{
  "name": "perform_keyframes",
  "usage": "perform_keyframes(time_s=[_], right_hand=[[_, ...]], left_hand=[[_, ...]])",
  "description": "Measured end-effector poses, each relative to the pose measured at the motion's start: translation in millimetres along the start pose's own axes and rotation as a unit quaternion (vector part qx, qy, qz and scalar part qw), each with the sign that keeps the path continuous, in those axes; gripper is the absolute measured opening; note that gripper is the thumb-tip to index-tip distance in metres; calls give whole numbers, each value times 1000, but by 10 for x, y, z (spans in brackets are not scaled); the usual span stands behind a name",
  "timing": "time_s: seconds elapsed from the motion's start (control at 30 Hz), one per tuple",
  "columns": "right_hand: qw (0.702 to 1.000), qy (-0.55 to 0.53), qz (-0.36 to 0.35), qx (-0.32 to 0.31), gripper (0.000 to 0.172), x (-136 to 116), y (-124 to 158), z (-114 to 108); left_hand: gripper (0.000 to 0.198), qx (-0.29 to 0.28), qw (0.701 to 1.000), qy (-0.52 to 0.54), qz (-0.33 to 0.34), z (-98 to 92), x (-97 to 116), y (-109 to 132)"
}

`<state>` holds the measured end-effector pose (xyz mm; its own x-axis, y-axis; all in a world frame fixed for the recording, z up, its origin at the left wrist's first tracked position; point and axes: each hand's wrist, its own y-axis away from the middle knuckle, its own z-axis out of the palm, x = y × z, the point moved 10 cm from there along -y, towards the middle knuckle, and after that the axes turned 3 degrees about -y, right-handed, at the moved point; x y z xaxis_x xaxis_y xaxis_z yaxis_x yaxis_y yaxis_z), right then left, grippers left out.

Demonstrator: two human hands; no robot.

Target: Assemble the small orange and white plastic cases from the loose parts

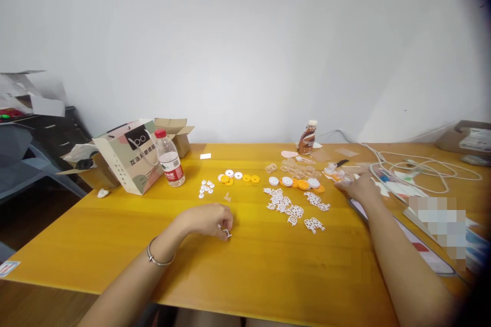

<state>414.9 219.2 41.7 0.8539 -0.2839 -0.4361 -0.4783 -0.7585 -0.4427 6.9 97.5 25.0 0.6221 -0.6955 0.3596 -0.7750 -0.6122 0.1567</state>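
White plastic piece [227,233] is pinched in the left hand [212,218]; a “NESC” bottle [306,140] stands beyond the right hand [363,189], grip unclear.

The left hand [212,218] pinches a white part [227,233] just above or on the table [268,271]; contact is unclear. The right hand [363,188] is at a pile of pieces [332,171]; its grip is not discernible. Between the hands lie white frames [296,211]. Behind these are orange and white discs [302,184], then clear rings [271,168]. At left, a bottle [171,161] stands beside a bag [132,168].
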Motion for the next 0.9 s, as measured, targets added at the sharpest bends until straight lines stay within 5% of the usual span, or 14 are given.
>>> perform_keyframes(time_s=[0.07, 0.2, 0.33, 0.43, 0.6, 0.8, 0.9], right_hand=[[999, 7, 39, 22, 77, -7, 79, -99], [990, -47, -93, 93, 47, -625, 316, -363], [960, -122, -245, 60, 30, -1341, 641, -360], [943, -144, -301, -9, 24, -1640, 821, -166], [933, -93, -332, -106, 23, -1728, 904, 297], [925, -60, -340, -156, 28, -1650, 955, 554], [922, -60, -345, -168, 25, -1631, 1008, 570]], left_hand=[[13, 2, 1000, -9, -1, 47, 4, -35], [13, -1, 999, -43, -13, 140, -46, -84], [15, 3, 999, -51, -8, 114, -6, -70], [11, 54, 996, -61, 20, -34, 149, -73], [14, 194, 968, -159, 8, -191, 246, -223], [24, 221, 945, -241, -19, 29, 135, -494], [22, 246, 945, -214, -23, -21, 72, -489]])
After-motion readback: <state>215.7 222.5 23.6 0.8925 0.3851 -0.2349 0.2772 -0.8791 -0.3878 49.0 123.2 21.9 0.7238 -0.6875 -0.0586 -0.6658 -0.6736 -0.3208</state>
